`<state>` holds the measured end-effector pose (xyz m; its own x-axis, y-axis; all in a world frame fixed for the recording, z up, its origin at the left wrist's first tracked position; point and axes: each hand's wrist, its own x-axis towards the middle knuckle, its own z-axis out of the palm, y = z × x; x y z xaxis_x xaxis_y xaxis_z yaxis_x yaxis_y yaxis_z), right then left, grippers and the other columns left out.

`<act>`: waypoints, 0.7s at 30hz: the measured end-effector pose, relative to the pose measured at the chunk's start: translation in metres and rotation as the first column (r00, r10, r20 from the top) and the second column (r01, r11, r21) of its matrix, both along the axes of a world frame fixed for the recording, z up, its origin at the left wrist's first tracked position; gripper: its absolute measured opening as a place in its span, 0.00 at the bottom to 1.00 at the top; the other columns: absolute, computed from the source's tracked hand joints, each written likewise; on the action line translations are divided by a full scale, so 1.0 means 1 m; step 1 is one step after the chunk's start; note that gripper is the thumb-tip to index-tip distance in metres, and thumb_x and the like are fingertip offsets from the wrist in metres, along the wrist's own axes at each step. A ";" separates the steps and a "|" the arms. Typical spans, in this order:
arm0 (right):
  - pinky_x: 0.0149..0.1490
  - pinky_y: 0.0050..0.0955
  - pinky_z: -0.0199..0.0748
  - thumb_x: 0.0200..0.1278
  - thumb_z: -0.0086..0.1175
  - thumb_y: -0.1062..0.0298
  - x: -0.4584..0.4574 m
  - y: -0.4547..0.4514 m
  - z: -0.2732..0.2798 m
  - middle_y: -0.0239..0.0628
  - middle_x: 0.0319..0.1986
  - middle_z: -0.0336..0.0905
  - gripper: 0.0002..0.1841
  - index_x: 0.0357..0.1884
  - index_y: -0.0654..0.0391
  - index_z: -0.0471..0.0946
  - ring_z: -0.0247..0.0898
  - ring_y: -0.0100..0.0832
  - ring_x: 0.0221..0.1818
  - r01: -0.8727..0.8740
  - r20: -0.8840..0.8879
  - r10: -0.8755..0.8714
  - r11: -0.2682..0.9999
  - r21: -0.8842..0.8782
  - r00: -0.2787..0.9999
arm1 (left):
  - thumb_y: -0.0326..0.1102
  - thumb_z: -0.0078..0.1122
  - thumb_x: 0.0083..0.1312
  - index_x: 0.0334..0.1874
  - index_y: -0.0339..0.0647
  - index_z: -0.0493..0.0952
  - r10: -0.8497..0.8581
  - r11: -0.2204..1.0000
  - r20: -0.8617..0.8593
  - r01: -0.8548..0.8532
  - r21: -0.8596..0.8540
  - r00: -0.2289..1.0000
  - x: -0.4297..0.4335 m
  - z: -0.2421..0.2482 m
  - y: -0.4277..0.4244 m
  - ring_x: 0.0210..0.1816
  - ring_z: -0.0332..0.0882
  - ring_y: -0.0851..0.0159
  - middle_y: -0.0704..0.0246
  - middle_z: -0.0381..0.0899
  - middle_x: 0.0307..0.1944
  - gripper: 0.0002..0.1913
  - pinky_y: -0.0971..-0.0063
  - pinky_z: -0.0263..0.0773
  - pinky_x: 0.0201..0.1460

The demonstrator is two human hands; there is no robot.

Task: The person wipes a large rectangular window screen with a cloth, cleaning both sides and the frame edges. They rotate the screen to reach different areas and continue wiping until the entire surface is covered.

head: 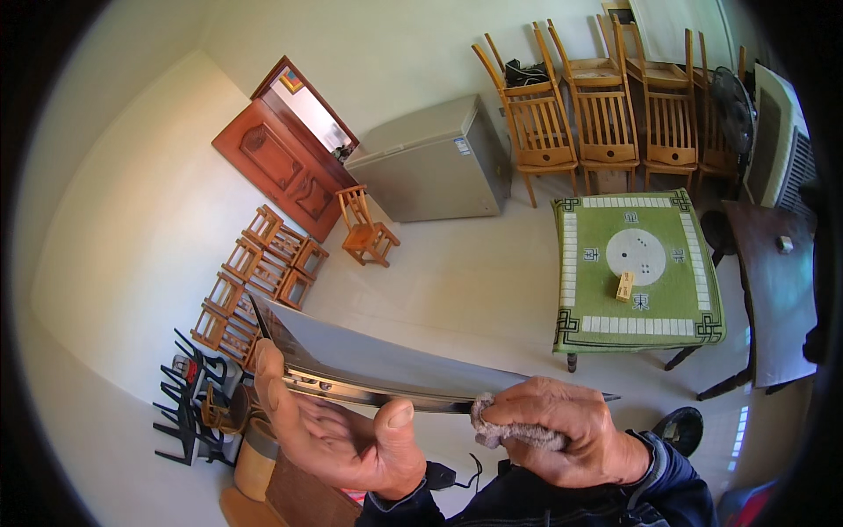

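A flat, glossy panel with a metal-lined edge (395, 351) spans the space before me, tilted, its near edge towards me. Behind its left end my left hand (336, 421) is raised with the palm up and fingers spread; the fingers are at the panel's edge, and whether they bear its weight cannot be told. My right hand (560, 425) grips a bunched grey cloth (520, 435) at the right part of the near edge. The cloth touches the edge there. The panel's far face is partly hidden.
A table with a green mahjong cloth (599, 316) bears a small box (625, 286). Beyond are a chest freezer (428, 181), stacked wooden chairs (602, 118) and a red wooden door (280, 165). Small chairs (257, 277) and upturned stools (191, 395) line the left; a dark table (777, 296) stands right.
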<state>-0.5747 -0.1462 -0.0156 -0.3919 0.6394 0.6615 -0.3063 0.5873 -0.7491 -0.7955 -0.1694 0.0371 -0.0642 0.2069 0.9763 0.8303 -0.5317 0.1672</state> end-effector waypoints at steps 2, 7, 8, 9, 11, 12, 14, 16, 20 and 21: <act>0.56 0.41 0.87 0.61 0.76 0.78 -0.001 0.000 0.004 0.51 0.50 0.92 0.19 0.55 0.64 0.89 0.90 0.48 0.48 -0.033 -0.025 0.031 0.998 -0.062 0.999 | 0.51 0.73 0.77 0.88 0.30 0.54 -0.014 1.000 0.008 0.014 -0.006 1.000 0.001 0.000 -0.002 0.85 0.59 0.34 0.33 0.58 0.85 0.49 0.36 0.59 0.85; 0.50 0.38 0.86 0.60 0.78 0.76 -0.004 -0.006 0.013 0.41 0.45 0.92 0.13 0.46 0.59 0.89 0.90 0.44 0.45 0.170 0.110 -0.177 0.983 0.063 0.978 | 0.48 0.75 0.76 0.88 0.31 0.54 -0.038 0.999 0.011 0.038 -0.019 0.999 0.001 -0.001 -0.001 0.86 0.58 0.33 0.36 0.59 0.85 0.49 0.36 0.57 0.86; 0.49 0.38 0.85 0.60 0.78 0.77 -0.005 -0.007 0.014 0.40 0.45 0.92 0.12 0.44 0.57 0.88 0.90 0.43 0.44 0.234 0.150 -0.255 0.961 0.145 0.955 | 0.47 0.75 0.76 0.88 0.31 0.54 -0.024 1.000 0.031 0.024 -0.009 0.999 0.001 -0.002 0.000 0.86 0.58 0.33 0.36 0.59 0.85 0.49 0.36 0.57 0.86; 0.48 0.38 0.85 0.59 0.77 0.78 -0.007 -0.008 0.014 0.39 0.45 0.92 0.12 0.43 0.57 0.88 0.90 0.42 0.44 0.256 0.127 -0.273 0.958 0.132 0.954 | 0.47 0.75 0.76 0.88 0.31 0.54 -0.045 0.999 -0.002 0.045 -0.003 0.999 0.001 -0.002 0.001 0.86 0.58 0.33 0.37 0.59 0.85 0.49 0.36 0.56 0.87; 0.46 0.38 0.84 0.57 0.75 0.81 -0.009 -0.009 0.014 0.37 0.45 0.92 0.13 0.42 0.56 0.87 0.89 0.41 0.42 0.283 0.127 -0.302 0.948 0.146 0.945 | 0.46 0.76 0.75 0.88 0.31 0.55 -0.041 0.999 0.005 0.041 0.009 0.999 0.001 -0.002 0.003 0.86 0.58 0.34 0.37 0.59 0.85 0.49 0.35 0.56 0.87; 0.46 0.38 0.84 0.55 0.74 0.82 -0.009 -0.010 0.013 0.38 0.46 0.92 0.13 0.42 0.56 0.88 0.89 0.41 0.42 0.302 0.109 -0.325 0.935 0.184 0.939 | 0.46 0.76 0.75 0.88 0.31 0.56 -0.056 0.998 -0.003 0.056 0.004 0.998 0.001 -0.002 0.003 0.86 0.58 0.34 0.37 0.59 0.85 0.49 0.35 0.56 0.87; 0.45 0.38 0.84 0.53 0.71 0.83 -0.010 -0.011 0.011 0.38 0.47 0.92 0.15 0.43 0.57 0.88 0.88 0.41 0.41 0.336 0.131 -0.370 0.915 0.223 0.920 | 0.45 0.77 0.75 0.87 0.31 0.56 -0.053 0.999 0.019 0.053 -0.001 0.998 0.002 -0.001 0.003 0.86 0.58 0.34 0.37 0.59 0.85 0.48 0.36 0.56 0.87; 0.44 0.38 0.84 0.53 0.71 0.84 -0.012 -0.011 0.009 0.39 0.46 0.91 0.16 0.45 0.58 0.88 0.88 0.41 0.40 0.383 0.119 -0.425 0.883 0.271 0.897 | 0.45 0.77 0.74 0.87 0.30 0.57 -0.048 0.999 0.005 0.048 -0.011 0.999 0.003 -0.001 0.003 0.85 0.58 0.35 0.37 0.60 0.84 0.48 0.36 0.56 0.87; 0.43 0.37 0.84 0.54 0.70 0.83 -0.013 -0.010 0.005 0.40 0.43 0.88 0.17 0.47 0.58 0.89 0.87 0.42 0.39 0.380 0.121 -0.404 0.907 0.184 0.907 | 0.44 0.77 0.74 0.85 0.27 0.58 -0.020 1.000 -0.032 0.020 0.010 0.999 0.007 0.000 0.005 0.85 0.59 0.35 0.37 0.63 0.83 0.47 0.35 0.56 0.86; 0.42 0.37 0.84 0.54 0.70 0.83 -0.013 -0.009 0.004 0.40 0.43 0.88 0.17 0.48 0.58 0.89 0.87 0.43 0.39 0.380 0.126 -0.407 0.905 0.192 0.905 | 0.44 0.77 0.74 0.85 0.27 0.58 -0.008 1.000 -0.033 0.008 0.013 0.999 0.008 0.000 0.005 0.85 0.59 0.35 0.37 0.63 0.82 0.47 0.35 0.57 0.86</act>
<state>-0.5872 -0.1557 -0.0113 -0.2382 0.6550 0.7171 0.0901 0.7501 -0.6551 -0.7876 -0.1641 0.0375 -0.0303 0.1949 0.9804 0.8309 -0.5402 0.1331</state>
